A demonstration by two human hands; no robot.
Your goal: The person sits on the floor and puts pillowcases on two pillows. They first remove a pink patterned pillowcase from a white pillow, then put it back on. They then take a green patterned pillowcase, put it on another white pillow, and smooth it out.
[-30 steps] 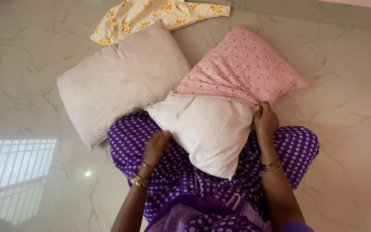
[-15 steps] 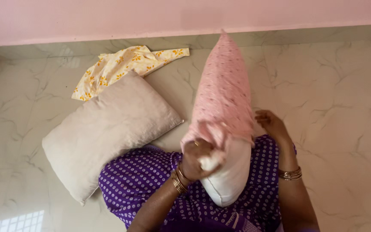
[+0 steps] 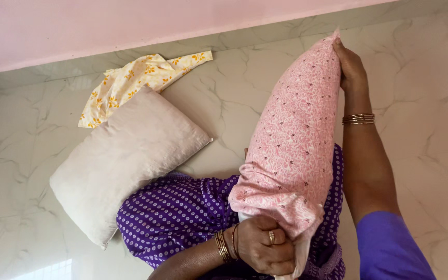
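**Pillow stood on end inside its pink cover**

Gripping both ends of the pink pillow cover (image 3: 294, 150), the person held it upright in the right half of the head view. The cover was soft cotton, pale pink with a fine white scribble print and small dark flecks, stretched into a plump, tapering bolster shape. The right hand (image 3: 349, 66) pinched its top corner at the upper right, fingers closed on the cloth. The left hand (image 3: 265, 250) was fisted around the bunched open end at the bottom centre, where a sliver of the white pillow (image 3: 301, 255) showed below the hem; the rest of that pillow sat inside the cover.

Half a second before, the cover had reached only partway down and much more white pillow hung out beneath it; the right hand had been low beside it, and had since risen to the top corner.

A second, bare pillow (image 3: 125, 161), greyish-white with a faint sheen and a square, puffed form, lay at the left on the glossy marble floor (image 3: 431, 145). Behind it, crumpled at the upper left, lay a yellow flowered cover (image 3: 141, 78), empty and flat. A purple dotted garment (image 3: 177, 212) spread across the person's lap.
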